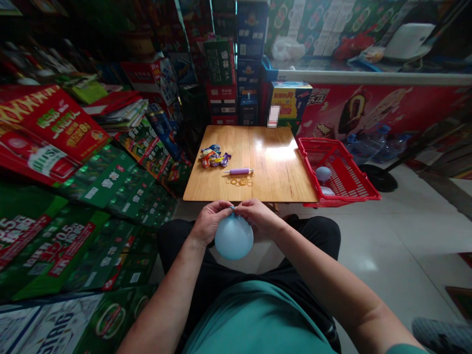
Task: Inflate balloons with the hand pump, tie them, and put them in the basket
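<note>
A pale blue inflated balloon (234,237) hangs just below my hands, over my lap. My left hand (210,221) and my right hand (256,219) meet at its neck (232,208), pinching it between fingers and thumbs. The fingers hide most of the neck. Just ahead, on the wooden table (276,167), lie a purple hand pump (239,171), a loose heap of small rubber bands (239,181) and a pile of uninflated multicoloured balloons (214,156). The table's near edge is just beyond my fingers.
A red plastic basket (341,169) at the table's right corner holds inflated balloons (323,173). Stacked red, green and blue cartons (221,64) rise behind and left of the table. To the right stand water jugs (368,145), a round fan base (379,178) and a red-panelled freezer (368,108).
</note>
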Demonstrator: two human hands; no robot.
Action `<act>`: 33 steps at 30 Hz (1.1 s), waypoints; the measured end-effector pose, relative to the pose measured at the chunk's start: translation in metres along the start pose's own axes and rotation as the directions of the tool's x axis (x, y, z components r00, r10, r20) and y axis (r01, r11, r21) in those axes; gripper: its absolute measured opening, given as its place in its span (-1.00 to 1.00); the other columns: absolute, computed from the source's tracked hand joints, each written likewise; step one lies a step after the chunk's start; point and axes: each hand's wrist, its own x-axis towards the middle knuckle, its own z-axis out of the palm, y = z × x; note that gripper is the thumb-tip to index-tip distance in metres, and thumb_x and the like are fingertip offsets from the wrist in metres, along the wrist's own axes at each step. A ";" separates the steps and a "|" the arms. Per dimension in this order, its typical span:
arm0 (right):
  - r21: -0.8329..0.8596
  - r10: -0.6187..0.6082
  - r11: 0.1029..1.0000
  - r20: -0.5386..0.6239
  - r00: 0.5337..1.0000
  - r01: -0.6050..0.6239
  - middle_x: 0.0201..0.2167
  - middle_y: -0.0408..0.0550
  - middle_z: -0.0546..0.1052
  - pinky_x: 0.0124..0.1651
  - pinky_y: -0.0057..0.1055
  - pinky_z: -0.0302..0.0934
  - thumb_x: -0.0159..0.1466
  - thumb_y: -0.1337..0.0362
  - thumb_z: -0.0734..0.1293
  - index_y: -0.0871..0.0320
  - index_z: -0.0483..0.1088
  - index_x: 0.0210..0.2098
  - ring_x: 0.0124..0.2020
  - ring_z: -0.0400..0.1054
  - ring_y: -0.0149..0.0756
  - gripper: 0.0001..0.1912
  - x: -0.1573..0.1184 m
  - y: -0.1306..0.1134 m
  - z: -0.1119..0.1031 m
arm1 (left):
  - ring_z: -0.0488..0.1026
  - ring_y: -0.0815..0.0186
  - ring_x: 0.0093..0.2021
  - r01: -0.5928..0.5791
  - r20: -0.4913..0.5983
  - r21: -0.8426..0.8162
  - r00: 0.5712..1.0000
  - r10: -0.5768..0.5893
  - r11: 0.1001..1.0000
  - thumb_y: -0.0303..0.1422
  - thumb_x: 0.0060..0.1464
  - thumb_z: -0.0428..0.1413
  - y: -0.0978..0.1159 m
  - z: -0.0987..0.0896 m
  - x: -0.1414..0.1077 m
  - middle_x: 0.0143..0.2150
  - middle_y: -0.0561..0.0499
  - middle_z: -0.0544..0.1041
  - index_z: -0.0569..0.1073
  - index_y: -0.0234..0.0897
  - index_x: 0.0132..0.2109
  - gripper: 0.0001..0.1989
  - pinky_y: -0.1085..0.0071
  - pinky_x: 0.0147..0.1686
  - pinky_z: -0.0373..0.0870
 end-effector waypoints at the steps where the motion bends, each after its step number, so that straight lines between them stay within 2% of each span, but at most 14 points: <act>1: 0.074 0.027 0.997 0.042 0.999 -0.030 -0.66 -0.28 0.22 -0.60 -0.48 -0.26 0.12 0.22 0.50 0.19 0.36 -0.50 -0.65 -0.03 -0.54 -0.74 -0.001 -0.002 -0.001 | 0.58 0.31 -0.32 0.016 0.003 -0.036 1.000 -0.016 0.999 -0.31 -0.02 0.46 0.000 -0.001 0.001 -0.27 -0.05 0.68 0.65 -0.31 -0.21 -0.76 0.41 -0.23 0.49; 3: 0.195 0.078 0.975 0.141 0.987 -0.105 -0.64 -0.29 0.20 -0.60 -0.51 -0.27 0.12 0.26 0.45 0.20 0.35 -0.48 -0.64 -0.06 -0.55 -0.79 -0.001 -0.006 -0.005 | 0.59 0.28 -0.28 0.040 0.009 -0.114 0.999 -0.039 0.993 -0.31 -0.01 0.46 -0.002 -0.002 0.002 -0.23 -0.06 0.69 0.64 -0.29 -0.22 -0.76 0.36 -0.16 0.50; 6: 0.249 0.146 0.946 0.237 0.960 -0.205 -0.59 -0.29 0.20 -0.60 -0.54 -0.26 0.11 0.29 0.40 0.22 0.37 -0.40 -0.64 -0.10 -0.56 -0.87 0.000 -0.012 -0.012 | 0.60 0.27 -0.24 0.028 0.027 -0.140 0.999 -0.025 0.990 -0.32 0.02 0.45 -0.005 -0.004 0.002 -0.19 -0.06 0.69 0.63 -0.27 -0.21 -0.78 0.35 -0.13 0.50; 9: 0.286 0.224 0.910 0.270 0.937 -0.300 -0.60 -0.32 0.16 -0.61 -0.57 -0.30 0.12 0.33 0.36 0.22 0.36 -0.36 -0.64 -0.14 -0.56 -0.89 0.004 -0.013 -0.015 | 0.58 0.29 -0.26 -0.013 0.045 -0.026 0.999 0.014 1.000 -0.30 0.07 0.42 -0.009 -0.005 0.001 -0.19 -0.05 0.68 0.64 -0.25 -0.18 -0.80 0.39 -0.19 0.46; 12: 0.298 0.248 0.900 0.253 0.935 -0.319 -0.61 -0.32 0.14 -0.60 -0.59 -0.28 0.12 0.35 0.33 0.20 0.32 -0.38 -0.64 -0.13 -0.56 -0.92 0.008 -0.010 -0.014 | 0.58 0.25 -0.22 -0.066 0.065 0.189 0.996 0.055 0.980 -0.27 0.08 0.40 -0.006 -0.005 0.000 -0.18 -0.07 0.68 0.67 -0.27 -0.15 -0.78 0.39 -0.19 0.44; 15: 0.277 0.235 0.916 0.218 0.947 -0.291 -0.61 -0.31 0.16 -0.58 -0.57 -0.24 0.10 0.35 0.35 0.17 0.27 -0.44 -0.64 -0.10 -0.56 -0.88 0.011 -0.004 -0.010 | 0.58 0.21 -0.18 -0.110 0.109 0.381 0.991 0.073 0.918 -0.25 0.10 0.37 0.000 -0.003 -0.001 -0.18 -0.10 0.68 0.68 -0.30 -0.14 -0.77 0.36 -0.13 0.43; 18: 0.228 0.198 0.946 0.161 0.967 -0.232 -0.62 -0.30 0.19 -0.57 -0.53 -0.20 0.07 0.33 0.37 0.16 0.26 -0.50 -0.63 -0.06 -0.55 -0.84 0.014 0.002 -0.007 | 0.54 0.26 -0.22 -0.123 0.123 0.459 0.990 0.074 0.880 -0.28 0.10 0.34 0.004 -0.001 0.001 -0.23 -0.06 0.65 0.64 -0.31 -0.18 -0.80 0.38 -0.17 0.41; 22: 0.103 0.092 0.990 0.047 0.995 -0.096 -0.66 -0.26 0.26 -0.56 -0.48 -0.22 0.08 0.33 0.43 0.21 0.39 -0.52 -0.62 -0.01 -0.53 -0.86 0.016 0.008 -0.004 | 0.43 0.36 -0.39 -0.075 0.053 0.505 0.997 0.056 0.860 -0.40 -0.03 0.35 -0.001 -0.001 0.004 -0.39 0.11 0.50 0.46 -0.27 -0.27 -0.78 0.46 -0.37 0.30; 24: 0.036 0.040 0.999 0.019 0.999 -0.041 -0.65 -0.25 0.31 -0.54 -0.47 -0.23 0.08 0.36 0.45 0.23 0.48 -0.48 -0.60 0.02 -0.52 -0.92 0.017 0.009 -0.003 | 0.41 0.37 -0.42 -0.034 0.023 0.535 0.999 0.026 0.844 -0.43 -0.08 0.34 -0.005 -0.001 0.005 -0.43 0.13 0.47 0.44 -0.26 -0.26 -0.75 0.47 -0.41 0.27; 27: -0.132 -0.050 0.990 0.023 0.998 0.053 -0.62 -0.22 0.39 -0.48 -0.47 -0.15 0.07 0.36 0.48 0.23 0.53 -0.48 -0.55 0.11 -0.49 -0.94 0.017 0.009 0.000 | 0.47 0.30 -0.36 -0.023 0.053 0.574 0.999 -0.009 0.819 -0.42 -0.08 0.33 -0.007 -0.001 0.007 -0.36 0.06 0.55 0.53 -0.29 -0.20 -0.75 0.43 -0.35 0.32; 29: -0.231 -0.119 0.965 0.050 0.992 0.127 -0.59 -0.19 0.43 -0.44 -0.47 -0.07 0.09 0.32 0.48 0.22 0.54 -0.47 -0.50 0.18 -0.44 -0.92 0.018 0.008 0.002 | 0.49 0.25 -0.31 -0.032 0.079 0.584 0.997 -0.017 0.811 -0.41 -0.08 0.32 -0.007 -0.002 0.008 -0.34 0.01 0.59 0.59 -0.31 -0.23 -0.80 0.41 -0.30 0.34; 31: -0.234 -0.172 0.954 0.078 0.982 0.186 -0.55 -0.17 0.46 -0.40 -0.46 -0.01 0.12 0.28 0.47 0.21 0.53 -0.47 -0.46 0.23 -0.41 -0.89 0.017 0.007 0.005 | 0.49 0.25 -0.31 -0.031 0.079 0.577 0.997 -0.018 0.816 -0.39 -0.07 0.33 -0.005 -0.005 0.009 -0.36 -0.01 0.58 0.60 -0.32 -0.31 -0.87 0.40 -0.29 0.33; 33: -0.147 -0.206 0.965 0.086 0.975 0.217 -0.53 -0.16 0.45 -0.39 -0.46 0.01 0.13 0.26 0.46 0.20 0.52 -0.47 -0.46 0.21 -0.42 -0.86 0.016 0.007 0.007 | 0.47 0.27 -0.34 -0.016 0.061 0.539 0.998 -0.019 0.842 -0.33 -0.05 0.35 -0.004 -0.011 0.009 -0.38 -0.01 0.57 0.59 -0.33 -0.33 -0.83 0.41 -0.31 0.32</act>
